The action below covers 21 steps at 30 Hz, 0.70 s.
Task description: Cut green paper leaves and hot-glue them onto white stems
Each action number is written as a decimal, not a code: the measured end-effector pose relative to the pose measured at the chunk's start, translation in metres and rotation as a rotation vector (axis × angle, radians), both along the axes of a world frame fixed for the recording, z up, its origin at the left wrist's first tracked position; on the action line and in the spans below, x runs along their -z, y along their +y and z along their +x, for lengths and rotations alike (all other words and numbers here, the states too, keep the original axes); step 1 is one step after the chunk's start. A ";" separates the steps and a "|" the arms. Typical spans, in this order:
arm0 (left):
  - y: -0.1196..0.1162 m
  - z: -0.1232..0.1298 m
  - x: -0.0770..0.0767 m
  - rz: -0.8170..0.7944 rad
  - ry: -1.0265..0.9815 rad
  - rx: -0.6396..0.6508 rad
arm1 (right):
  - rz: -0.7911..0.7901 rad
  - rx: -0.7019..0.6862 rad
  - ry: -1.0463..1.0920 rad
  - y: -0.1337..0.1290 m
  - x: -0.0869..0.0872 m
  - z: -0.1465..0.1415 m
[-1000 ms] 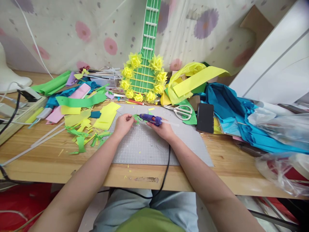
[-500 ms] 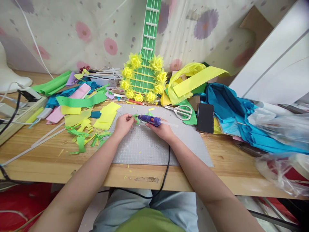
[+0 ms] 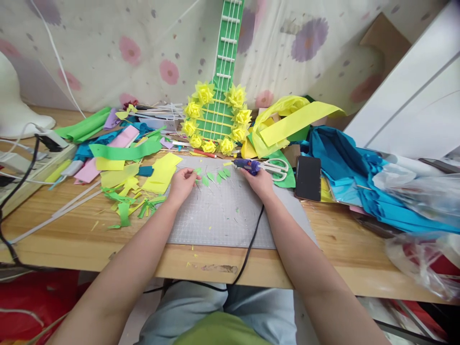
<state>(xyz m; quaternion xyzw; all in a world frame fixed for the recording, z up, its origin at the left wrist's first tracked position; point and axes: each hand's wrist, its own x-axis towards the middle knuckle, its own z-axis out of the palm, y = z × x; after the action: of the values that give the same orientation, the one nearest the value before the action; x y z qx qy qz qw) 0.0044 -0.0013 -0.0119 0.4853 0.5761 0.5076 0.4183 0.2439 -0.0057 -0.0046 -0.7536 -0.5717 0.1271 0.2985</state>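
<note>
My left hand (image 3: 183, 183) is closed in a pinch above the grey cutting mat (image 3: 215, 225), with a small green paper leaf (image 3: 197, 171) at its fingertips. My right hand (image 3: 259, 182) grips a purple glue gun (image 3: 247, 166), its nozzle pointing left, near the mat's upper right. Several small green leaves on thin stems (image 3: 211, 178) lie between the two hands on the mat. White-handled scissors (image 3: 276, 167) rest just behind the glue gun, partly hidden by it.
A green paper guitar (image 3: 223, 79) edged with yellow paper flowers stands at the back. Green and yellow scraps (image 3: 125, 206) lie left. A phone (image 3: 308, 178) and blue crepe paper (image 3: 334, 148) are on the right. The black cord (image 3: 251, 249) hangs over the table edge.
My right hand has moved right with the glue gun, away from my left hand, uncovering the small green leaves. My left hand stays almost in place. The view has shifted slightly.
</note>
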 end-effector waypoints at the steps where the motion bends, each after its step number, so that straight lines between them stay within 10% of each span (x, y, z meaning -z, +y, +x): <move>1: 0.001 -0.002 0.000 0.003 -0.008 -0.030 | -0.033 0.023 -0.009 0.002 0.000 0.002; 14: 0.018 -0.035 -0.007 0.071 -0.047 -0.345 | -0.078 0.017 -0.392 -0.030 -0.031 0.017; 21: 0.020 -0.038 -0.007 0.076 -0.061 -0.354 | -0.311 -0.289 -0.420 -0.039 -0.064 -0.033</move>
<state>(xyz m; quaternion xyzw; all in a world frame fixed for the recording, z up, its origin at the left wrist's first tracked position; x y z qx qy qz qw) -0.0340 0.0188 -0.0053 0.3759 0.6199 0.6094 0.3210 0.2111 -0.0451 0.0597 -0.7108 -0.6961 0.0959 0.0334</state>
